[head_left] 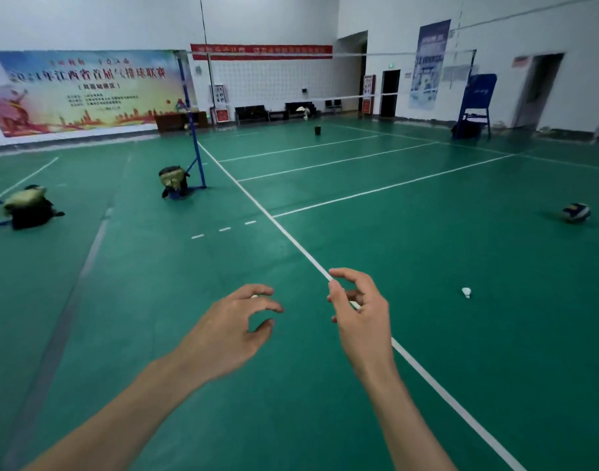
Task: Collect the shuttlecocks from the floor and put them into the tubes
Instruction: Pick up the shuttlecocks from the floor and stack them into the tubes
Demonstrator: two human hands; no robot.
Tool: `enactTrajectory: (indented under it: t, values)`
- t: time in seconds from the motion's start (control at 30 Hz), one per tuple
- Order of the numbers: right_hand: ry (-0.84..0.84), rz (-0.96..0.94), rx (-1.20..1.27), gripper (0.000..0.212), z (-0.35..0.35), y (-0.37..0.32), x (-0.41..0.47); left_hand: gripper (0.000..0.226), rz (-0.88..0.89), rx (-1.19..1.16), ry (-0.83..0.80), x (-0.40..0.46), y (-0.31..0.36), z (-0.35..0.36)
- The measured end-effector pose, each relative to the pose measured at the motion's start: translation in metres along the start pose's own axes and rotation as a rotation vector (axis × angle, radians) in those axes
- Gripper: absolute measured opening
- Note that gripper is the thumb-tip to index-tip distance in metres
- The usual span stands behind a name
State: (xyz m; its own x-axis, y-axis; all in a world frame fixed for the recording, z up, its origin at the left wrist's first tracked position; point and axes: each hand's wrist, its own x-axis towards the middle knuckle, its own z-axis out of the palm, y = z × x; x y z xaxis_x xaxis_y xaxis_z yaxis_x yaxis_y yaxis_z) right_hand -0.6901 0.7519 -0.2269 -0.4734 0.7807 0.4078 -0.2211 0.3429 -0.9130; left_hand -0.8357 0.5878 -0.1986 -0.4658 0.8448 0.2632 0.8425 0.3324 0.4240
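Both forearms reach forward over the green floor [189,419], palms turned inward. The left hand [228,329] and right hand [361,309] have loosely curled fingers and hold nothing. The right hand overlaps the white court line [291,237]. 1 shuttlecock [466,293] lies on the floor right of that line; a ball [576,212] sits farther right.
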Motion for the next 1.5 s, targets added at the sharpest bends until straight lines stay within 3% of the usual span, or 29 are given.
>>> enactTrajectory:
  t: [0.53, 0.73, 0.93, 1.03, 1.17, 1.37, 1.5]
  values:
    - [-0.01, -0.037, -0.128, 0.016, 0.112, 0.166, 0.389, 0.023, 0.084, -0.17, 0.047, 0.429, -0.178, 0.05]
    - [-0.064, 0.024, -0.287, 0.025, 0.112, 0.221, 0.535, 0.02, 0.107, -0.32, 0.049, 0.612, -0.205, 0.072]
    - [-0.015, 0.117, -0.298, 0.033, 0.095, 0.293, 0.656, 0.023, 0.171, -0.278, -0.056, 0.744, -0.226, 0.125]
    - [-0.062, 0.152, -0.272, 0.038, 0.106, 0.359, 0.751, 0.027, 0.107, -0.221, -0.033, 0.83, -0.269, 0.162]
    - [-0.15, 0.126, -0.215, 0.044, 0.128, 0.409, 0.816, 0.03, 0.051, -0.19, 0.012, 0.882, -0.306, 0.177]
    - [-0.469, 0.098, -0.185, 0.053, 0.212, 0.481, 0.956, 0.041, -0.285, -0.115, 0.104, 0.964, -0.377, 0.193]
    - [-0.696, 0.019, -0.271, 0.053, 0.275, 0.51, 1.014, 0.052, -0.482, 0.007, 0.007, 0.985, -0.432, 0.188]
